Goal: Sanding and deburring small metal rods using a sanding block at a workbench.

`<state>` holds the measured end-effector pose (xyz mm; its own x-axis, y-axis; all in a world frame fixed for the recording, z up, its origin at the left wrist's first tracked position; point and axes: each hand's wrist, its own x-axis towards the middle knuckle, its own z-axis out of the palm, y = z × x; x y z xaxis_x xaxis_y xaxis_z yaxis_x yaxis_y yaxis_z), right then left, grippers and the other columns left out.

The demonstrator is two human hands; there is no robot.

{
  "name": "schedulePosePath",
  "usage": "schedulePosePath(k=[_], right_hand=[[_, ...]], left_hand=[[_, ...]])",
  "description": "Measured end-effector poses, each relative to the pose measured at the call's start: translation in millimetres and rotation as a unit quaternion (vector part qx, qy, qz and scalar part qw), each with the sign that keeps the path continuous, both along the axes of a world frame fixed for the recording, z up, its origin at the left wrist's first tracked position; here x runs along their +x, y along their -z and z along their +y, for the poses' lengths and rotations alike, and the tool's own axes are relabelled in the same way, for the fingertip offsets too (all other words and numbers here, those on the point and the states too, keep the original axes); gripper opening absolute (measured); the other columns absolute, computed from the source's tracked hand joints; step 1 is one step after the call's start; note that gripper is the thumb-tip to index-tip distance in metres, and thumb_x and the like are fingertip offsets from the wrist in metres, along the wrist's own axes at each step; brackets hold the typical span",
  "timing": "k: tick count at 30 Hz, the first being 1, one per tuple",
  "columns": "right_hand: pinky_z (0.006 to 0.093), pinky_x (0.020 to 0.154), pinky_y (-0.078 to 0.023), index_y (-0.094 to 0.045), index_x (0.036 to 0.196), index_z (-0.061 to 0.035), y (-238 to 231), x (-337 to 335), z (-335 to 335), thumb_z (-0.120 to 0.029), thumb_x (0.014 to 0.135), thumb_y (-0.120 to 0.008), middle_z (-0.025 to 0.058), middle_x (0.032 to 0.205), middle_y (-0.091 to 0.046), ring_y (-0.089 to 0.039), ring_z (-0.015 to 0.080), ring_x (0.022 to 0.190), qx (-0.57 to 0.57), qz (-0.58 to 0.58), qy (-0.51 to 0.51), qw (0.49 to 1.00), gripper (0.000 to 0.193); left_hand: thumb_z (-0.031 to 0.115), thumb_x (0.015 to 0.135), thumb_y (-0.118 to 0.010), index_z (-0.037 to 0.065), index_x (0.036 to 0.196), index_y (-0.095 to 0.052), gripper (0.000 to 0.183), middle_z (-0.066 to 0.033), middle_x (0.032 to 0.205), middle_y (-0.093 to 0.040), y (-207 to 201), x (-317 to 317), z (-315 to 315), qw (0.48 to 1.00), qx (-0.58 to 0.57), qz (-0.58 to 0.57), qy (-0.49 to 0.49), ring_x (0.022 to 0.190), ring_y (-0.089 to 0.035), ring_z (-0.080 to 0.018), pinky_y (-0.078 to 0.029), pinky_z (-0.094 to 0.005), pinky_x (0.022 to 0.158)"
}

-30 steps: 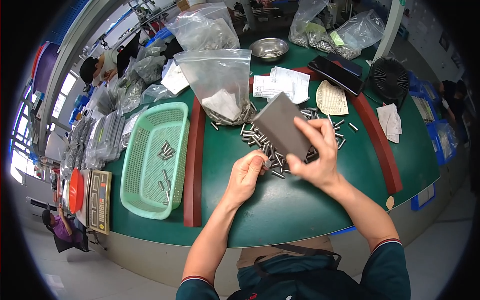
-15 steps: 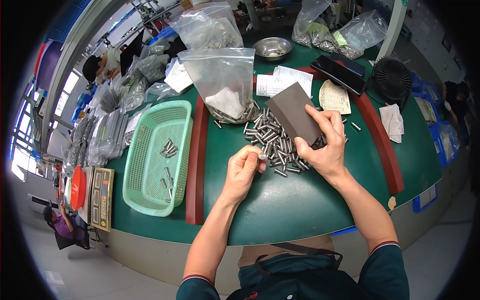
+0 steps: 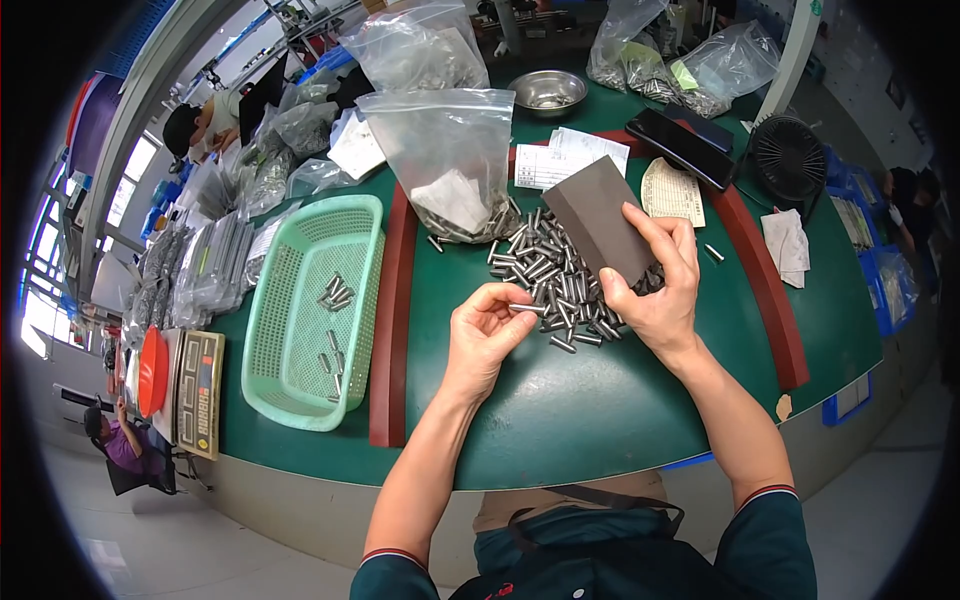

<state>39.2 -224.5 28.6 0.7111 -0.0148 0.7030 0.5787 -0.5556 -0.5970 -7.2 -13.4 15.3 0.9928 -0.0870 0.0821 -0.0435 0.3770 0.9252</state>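
Between the thumb and fingers of my left hand is a short metal pin, lying roughly sideways with its end pointing right. My right hand grips a dark grey-brown sheet that looks like folded sandpaper, tilted above the table. Partly under it spreads a heap of similar steel pins, close to both hands. Left of my left hand, a light green plastic basket contains two small groups of pins. Behind the heap stands an open clear zip bag with pins and a white paper inside.
Two dark red strips edge the work area on the green table. Farther back are a metal bowl, paper slips, a black phone and a fan. A scale sits at the left; one loose pin lies right.
The pin in my left hand has turned from end-on to sideways, and the fingers have shifted around it. My right hand and the sheet have moved slightly right.
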Motion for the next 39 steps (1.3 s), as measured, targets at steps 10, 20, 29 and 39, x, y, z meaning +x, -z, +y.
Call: schedulePosePath(k=[10, 20, 29, 39], right_hand=[[0.0355, 0.079, -0.041, -0.064, 0.119, -0.0080, 0.6, -0.3, -0.1, -0.023, 0.057, -0.077, 0.0087, 0.097, -0.053, -0.053, 0.0226, 0.088, -0.002, -0.001, -0.004, 1.000, 0.065], [0.0354, 0.080, -0.041, -0.064, 0.119, -0.0077, 1.3, 0.6, -0.2, -0.022, 0.057, -0.077, 0.0091, 0.098, -0.053, -0.053, 0.0229, 0.089, -0.001, -0.004, -0.003, 1.000, 0.065], [0.0350, 0.079, -0.042, -0.064, 0.119, -0.0086, 1.9, 0.5, 0.3, -0.020, 0.056, -0.077, 0.0086, 0.097, -0.053, -0.053, 0.0227, 0.088, 0.000, -0.005, -0.006, 1.000, 0.066], [0.0345, 0.078, -0.042, -0.064, 0.120, -0.0081, 0.9, 0.0, 0.6, -0.020, 0.056, -0.077, 0.0083, 0.097, -0.053, -0.053, 0.0220, 0.087, -0.006, -0.009, -0.005, 1.000, 0.066]], left_hand=[[-0.009, 0.082, -0.063, -0.002, 0.101, -0.062, 0.020, -0.0031, 0.099, -0.057, -0.2, 0.5, 0.5, 0.998, 0.047, -0.044, -0.014, 0.091, -0.053, -0.0079, -0.043, -0.0220, 0.081], [-0.007, 0.079, -0.064, -0.003, 0.097, -0.067, 0.019, -0.0046, 0.090, -0.060, 0.0, 2.6, -5.7, 0.960, 0.222, -0.142, -0.091, 0.080, -0.053, -0.0102, -0.044, -0.0230, 0.074], [-0.005, 0.077, -0.066, -0.001, 0.096, -0.067, 0.019, -0.0060, 0.086, -0.062, 0.1, 1.8, -8.3, 0.921, 0.314, -0.186, -0.139, 0.073, -0.057, -0.0120, -0.048, -0.0240, 0.069], [-0.004, 0.076, -0.067, -0.001, 0.094, -0.068, 0.018, -0.0055, 0.085, -0.062, -0.4, 1.4, -7.0, 0.923, 0.311, -0.171, -0.146, 0.072, -0.056, -0.0111, -0.047, -0.0234, 0.069]])
